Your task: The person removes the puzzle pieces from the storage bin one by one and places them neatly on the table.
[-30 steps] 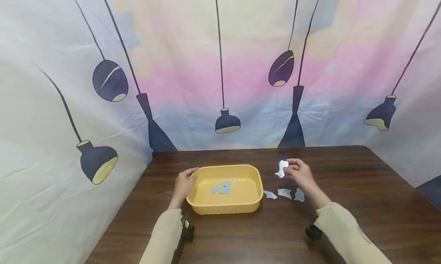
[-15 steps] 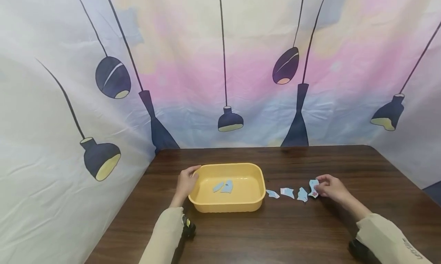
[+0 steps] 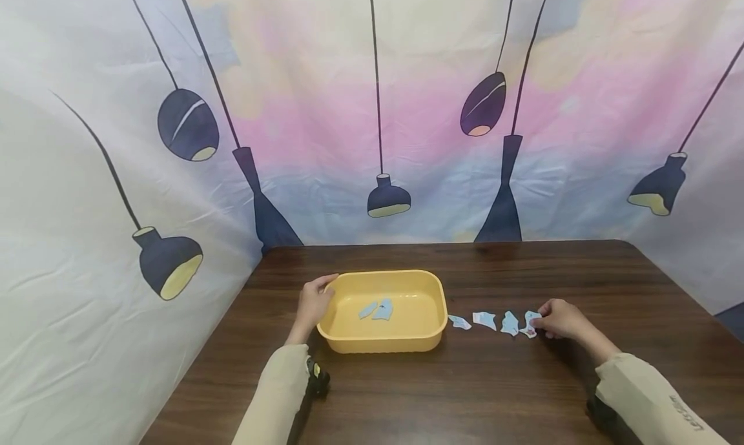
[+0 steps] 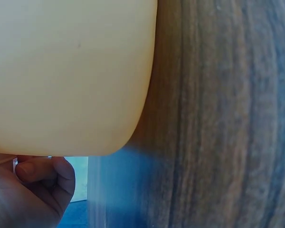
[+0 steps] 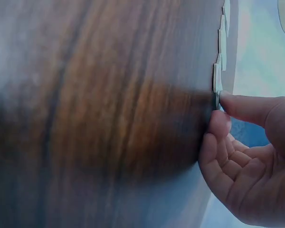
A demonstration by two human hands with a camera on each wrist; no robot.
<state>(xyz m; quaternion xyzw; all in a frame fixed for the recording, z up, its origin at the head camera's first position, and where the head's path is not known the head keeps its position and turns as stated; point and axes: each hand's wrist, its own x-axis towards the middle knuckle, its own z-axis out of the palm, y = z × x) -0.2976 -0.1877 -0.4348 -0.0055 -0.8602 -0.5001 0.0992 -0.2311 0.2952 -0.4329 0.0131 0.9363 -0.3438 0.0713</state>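
A yellow plastic basin [image 3: 383, 345] stands on the dark wood table, left of centre. My left hand [image 3: 314, 303] holds its left wall near the far corner; in the left wrist view, the fingers are curled beside the pale basin wall. Two light blue puzzle pieces [image 3: 382, 309] lie inside it. On the right, my right hand [image 3: 564, 319] pinches a flat light blue puzzle piece with pink marks [image 3: 529, 322] between thumb and index finger, down at the table surface. In the right wrist view, the thumb tip is right at the piece's edge [image 5: 217, 99], seen edge-on.
Three more puzzle pieces [image 3: 485, 320] lie in a row between the basin and the right hand, the nearest to the basin close to its right wall. Behind the far edge of the table [image 3: 372, 393] hangs a pastel cloth [image 3: 325, 141] printed with dark lamps.
My right hand has carried its puzzle piece from above the row to the row's right end and lowered it to the table. The left hand stays on the basin.
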